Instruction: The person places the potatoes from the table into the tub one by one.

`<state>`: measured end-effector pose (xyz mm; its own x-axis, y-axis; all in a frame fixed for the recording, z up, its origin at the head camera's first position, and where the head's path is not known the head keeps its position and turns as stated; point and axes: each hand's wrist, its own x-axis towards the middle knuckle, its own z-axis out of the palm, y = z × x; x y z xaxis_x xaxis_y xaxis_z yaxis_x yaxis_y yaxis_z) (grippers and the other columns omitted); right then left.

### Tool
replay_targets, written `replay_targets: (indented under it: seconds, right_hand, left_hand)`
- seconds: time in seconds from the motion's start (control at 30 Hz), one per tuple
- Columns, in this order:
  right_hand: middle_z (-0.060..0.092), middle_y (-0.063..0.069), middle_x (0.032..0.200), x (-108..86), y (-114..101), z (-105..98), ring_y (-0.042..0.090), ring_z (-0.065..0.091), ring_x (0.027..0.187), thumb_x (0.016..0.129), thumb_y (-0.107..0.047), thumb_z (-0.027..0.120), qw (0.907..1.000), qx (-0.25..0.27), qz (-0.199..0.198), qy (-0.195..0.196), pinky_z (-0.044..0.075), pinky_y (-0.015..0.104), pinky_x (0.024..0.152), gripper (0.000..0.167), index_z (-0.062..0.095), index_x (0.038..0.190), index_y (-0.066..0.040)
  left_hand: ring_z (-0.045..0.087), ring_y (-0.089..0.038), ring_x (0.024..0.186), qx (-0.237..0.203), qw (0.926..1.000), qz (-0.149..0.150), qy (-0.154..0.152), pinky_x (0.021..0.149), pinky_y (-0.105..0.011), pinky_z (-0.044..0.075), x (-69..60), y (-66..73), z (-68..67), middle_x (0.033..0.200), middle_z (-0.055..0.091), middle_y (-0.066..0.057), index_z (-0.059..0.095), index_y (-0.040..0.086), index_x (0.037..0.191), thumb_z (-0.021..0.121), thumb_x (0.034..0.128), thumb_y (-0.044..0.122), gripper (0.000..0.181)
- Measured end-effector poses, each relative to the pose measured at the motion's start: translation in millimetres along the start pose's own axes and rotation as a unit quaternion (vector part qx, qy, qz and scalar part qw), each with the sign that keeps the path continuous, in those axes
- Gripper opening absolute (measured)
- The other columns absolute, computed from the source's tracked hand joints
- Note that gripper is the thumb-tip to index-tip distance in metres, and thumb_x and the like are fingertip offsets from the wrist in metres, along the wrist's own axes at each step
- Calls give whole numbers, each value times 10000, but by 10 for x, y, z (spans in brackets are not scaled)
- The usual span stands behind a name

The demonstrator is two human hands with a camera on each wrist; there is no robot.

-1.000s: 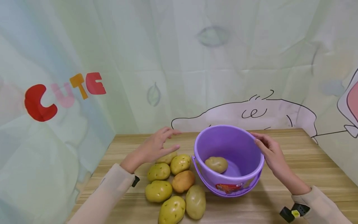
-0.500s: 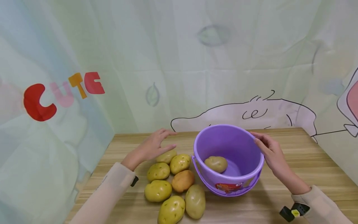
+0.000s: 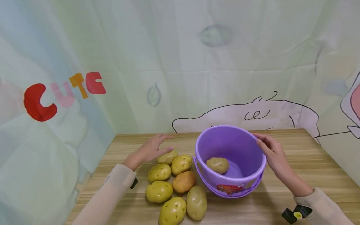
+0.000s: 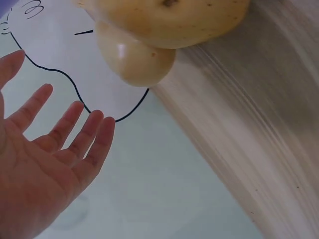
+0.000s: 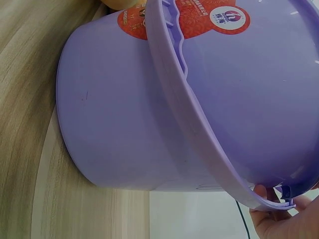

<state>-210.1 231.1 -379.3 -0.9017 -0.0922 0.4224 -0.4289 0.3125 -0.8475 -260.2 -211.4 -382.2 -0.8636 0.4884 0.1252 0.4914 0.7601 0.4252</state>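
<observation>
A purple bucket [image 3: 247,147] stands upright on the table, its handle hanging down the front. One potato [image 3: 217,165] lies inside it. At the rim's right side, my right hand [image 3: 274,153] pinches the edge beside the handle joint, which the right wrist view also shows. Left of the bucket lie several yellow potatoes [image 3: 159,192] and one browner potato [image 3: 184,182]. Over the farthest potato [image 3: 167,157] hovers my left hand [image 3: 150,149], fingers spread and holding nothing; it partly hides that potato. In the left wrist view the palm [image 4: 45,174] faces the camera.
The wooden table [image 3: 306,156] ends at a back edge against a printed cloth backdrop [image 3: 180,62]. On the left, the cloth wall carries the coloured letters CUTE [image 3: 42,103]. Dark straps with small devices [image 3: 296,214] sit on the sleeves.
My left hand has drifted a little left and down, away from the bucket toward the far potato. The right hand, the bucket and the potatoes stay in place.
</observation>
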Motion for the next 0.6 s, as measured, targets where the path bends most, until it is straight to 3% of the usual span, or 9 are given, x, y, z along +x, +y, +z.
replay_targets:
  seconds: [0.27, 0.47, 0.6]
  right_hand:
    - [651, -77, 1096, -3, -8, -5, 32, 610, 957, 1060, -124, 486, 10000, -16, 48, -13, 515, 163, 768, 353, 554, 1308, 119]
    - [649, -74, 1101, -4, -4, -4, 25, 606, 963, 1060, -130, 490, 10000, -33, 68, 1, 510, 157, 775, 356, 558, 1309, 114]
    - [648, -77, 1106, -7, 6, -21, 21, 603, 965, 1060, -130, 490, 10000, -43, 72, -6, 508, 154, 774, 358, 553, 1312, 116]
  left_hand:
    - [493, -403, 1252, -127, 9997, -78, -168, 1001, -584, 419, -9, -89, 54, 1479, 432, -183, 485, 83, 1460, 593, 1003, 391, 561]
    - [431, -404, 1321, -134, 9990, -216, -354, 1051, -590, 368, -11, -132, 103, 1495, 421, -185, 465, 84, 1476, 578, 1010, 392, 569]
    - [467, -413, 1287, -206, 9986, -241, -414, 1025, -574, 404, -10, -151, 136, 1490, 424, -187, 454, 84, 1483, 586, 1010, 380, 573]
